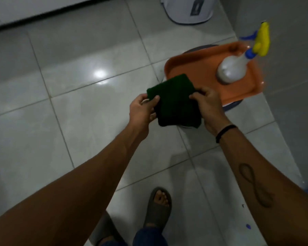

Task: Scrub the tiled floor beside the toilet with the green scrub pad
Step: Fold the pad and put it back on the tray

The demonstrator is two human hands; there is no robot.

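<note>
A dark green scrub pad (174, 100) hangs in the air above the grey tiled floor (82, 103), folded or bent between both hands. My left hand (142, 110) pinches its left edge with thumb and fingers. My right hand (208, 107) grips its right edge; a black band circles that wrist. The pad's far corner overlaps the near rim of an orange tray (190, 71). The base of a white fixture (187, 11), maybe the toilet, shows at the top edge.
The orange tray rests on a round stool or bucket and carries a white spray bottle (233, 70) with a yellow and blue trigger. A grey wall (283, 50) runs along the right. My sandalled foot (158, 206) stands on the tiles below.
</note>
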